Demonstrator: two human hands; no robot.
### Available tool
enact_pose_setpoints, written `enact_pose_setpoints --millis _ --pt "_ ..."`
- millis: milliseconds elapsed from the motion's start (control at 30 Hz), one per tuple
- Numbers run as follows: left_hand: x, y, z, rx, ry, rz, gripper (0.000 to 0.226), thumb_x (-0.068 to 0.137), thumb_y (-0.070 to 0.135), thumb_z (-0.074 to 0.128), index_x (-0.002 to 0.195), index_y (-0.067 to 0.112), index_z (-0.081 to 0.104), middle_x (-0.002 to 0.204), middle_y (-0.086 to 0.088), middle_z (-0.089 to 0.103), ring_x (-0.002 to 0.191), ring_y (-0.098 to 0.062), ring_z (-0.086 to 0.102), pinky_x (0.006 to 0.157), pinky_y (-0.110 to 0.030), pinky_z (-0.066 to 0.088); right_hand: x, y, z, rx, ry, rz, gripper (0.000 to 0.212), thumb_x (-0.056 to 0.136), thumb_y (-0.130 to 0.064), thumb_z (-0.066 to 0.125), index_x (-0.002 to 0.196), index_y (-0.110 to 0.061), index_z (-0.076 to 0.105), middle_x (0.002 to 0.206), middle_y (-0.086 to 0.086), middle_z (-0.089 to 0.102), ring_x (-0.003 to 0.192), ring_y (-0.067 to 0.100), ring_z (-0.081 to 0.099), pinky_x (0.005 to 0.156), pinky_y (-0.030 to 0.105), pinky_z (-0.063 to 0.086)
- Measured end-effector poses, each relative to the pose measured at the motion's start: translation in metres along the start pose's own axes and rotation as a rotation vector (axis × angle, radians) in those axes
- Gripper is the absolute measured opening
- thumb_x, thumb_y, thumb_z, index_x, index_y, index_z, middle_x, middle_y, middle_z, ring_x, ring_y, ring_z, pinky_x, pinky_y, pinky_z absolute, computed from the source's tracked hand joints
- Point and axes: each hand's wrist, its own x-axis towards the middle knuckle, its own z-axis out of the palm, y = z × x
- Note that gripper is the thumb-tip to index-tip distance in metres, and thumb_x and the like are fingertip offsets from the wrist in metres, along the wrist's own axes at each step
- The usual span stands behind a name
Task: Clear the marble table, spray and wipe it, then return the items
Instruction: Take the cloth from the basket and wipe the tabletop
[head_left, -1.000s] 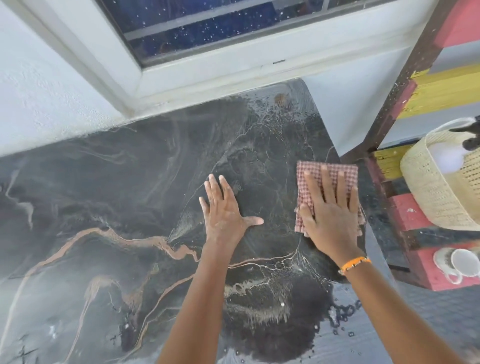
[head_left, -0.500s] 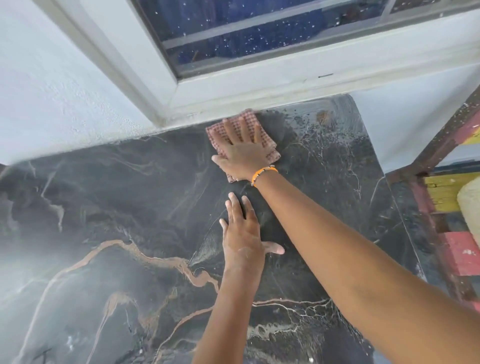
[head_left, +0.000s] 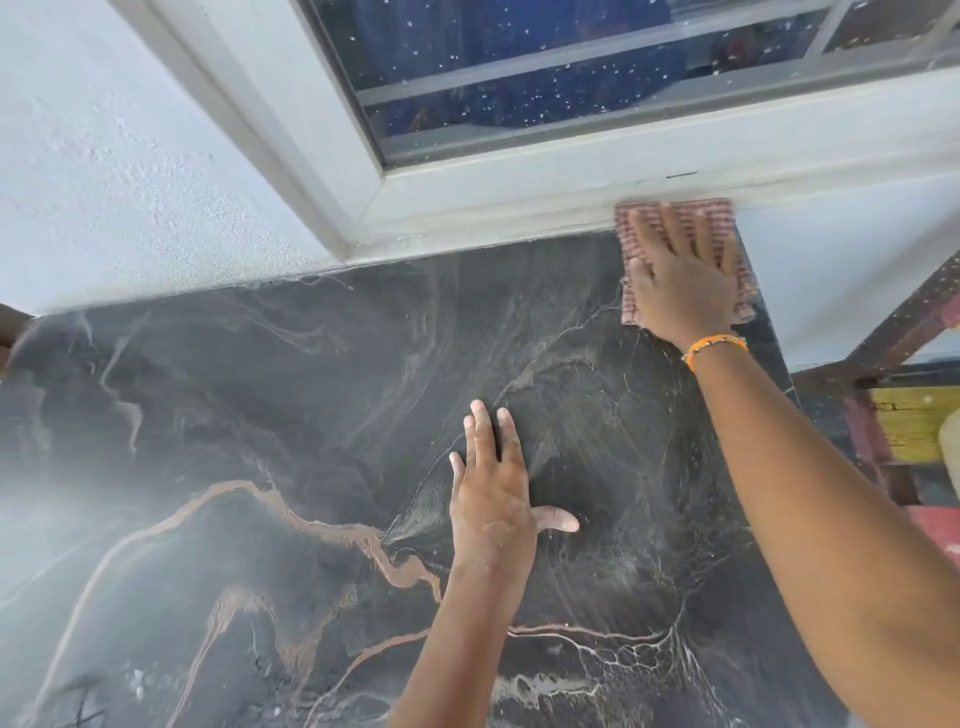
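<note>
Marble top under the cloth, far right corner

Black marble table (head_left: 270, 415), veined in rust and white, fills most of the head view and runs back to a white wall and window frame (head_left: 467, 202). At its far right corner the right hand (head_left: 680, 291) lies flat on a red-and-white checked cloth (head_left: 636, 306), fingers straight and spread, pressing it onto the stone; the cloth's far edge touches the base of the window frame, and its right edge lies at the table's right edge. An orange bracelet (head_left: 716, 347) circles that wrist.

Nearer the middle of the table, well apart from the cloth, the left hand (head_left: 493, 499) rests palm down on the bare marble, fingers straight and close together, thumb stuck out to the right; it holds nothing.

Past the table's right edge stands a painted wooden shelf (head_left: 904, 421) with yellow and red boards, partly cut off by the frame
</note>
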Motion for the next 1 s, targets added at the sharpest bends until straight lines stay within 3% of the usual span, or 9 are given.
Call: enact_pose_setpoints --millis 133,233,667,800,1000 --pt "0.001 0.001 -0.001 0.027 -0.017 -0.005 0.125 0.065 0.069 0.054 0.143 0.005 -0.019 0.152 -0.016 -0.026 0.144 -0.027 -0.014 0.118 -0.041 0.006 -0.02 0.014 -0.005 0.021 0.039 0.218 0.054 0.096 -0.032 0.031 0.148 -0.033 0.017 0.159 0.003 0.009 0.145 0.034 0.005 0.116 0.056 0.002" --pt "0.001 0.003 -0.003 0.015 -0.046 -0.011 0.125 0.067 0.066 0.057 0.142 0.004 -0.021 0.151 -0.017 -0.028 0.143 -0.028 -0.016 0.117 -0.042 0.004 -0.039 -0.009 0.0 0.004 0.02 0.22 0.055 0.097 -0.032 0.03 0.149 -0.028 0.015 0.16 0.007 0.005 0.145 0.037 0.0 0.114 0.057 -0.003" --pt "0.009 -0.001 -0.001 -0.128 -0.092 -0.016 0.127 0.065 0.056 0.07 0.145 0.009 -0.018 0.151 -0.011 -0.03 0.142 -0.026 -0.021 0.117 -0.043 -0.002 -0.012 -0.222 0.048 -0.1 -0.246 -0.722 0.055 0.098 -0.037 0.029 0.149 -0.034 0.008 0.16 -0.003 0.002 0.147 0.029 -0.003 0.116 0.055 -0.006" --pt "0.008 0.001 -0.003 -0.096 -0.093 -0.041 0.128 0.064 0.058 0.068 0.144 0.009 -0.019 0.151 -0.01 -0.031 0.143 -0.025 -0.02 0.117 -0.041 -0.001 -0.01 -0.196 0.046 -0.132 -0.226 -0.846 0.054 0.098 -0.038 0.028 0.148 -0.038 0.007 0.159 -0.009 0.003 0.147 0.021 0.0 0.117 0.048 -0.006" --pt "0.003 0.003 -0.002 -0.023 -0.047 -0.029 0.125 0.065 0.065 0.059 0.144 0.008 -0.019 0.152 -0.011 -0.029 0.144 -0.026 -0.016 0.117 -0.041 0.004 -0.004 -0.084 0.014 -0.065 -0.128 -0.505 0.055 0.097 -0.034 0.03 0.148 -0.039 0.011 0.158 -0.009 0.01 0.147 0.021 0.007 0.119 0.048 0.0"
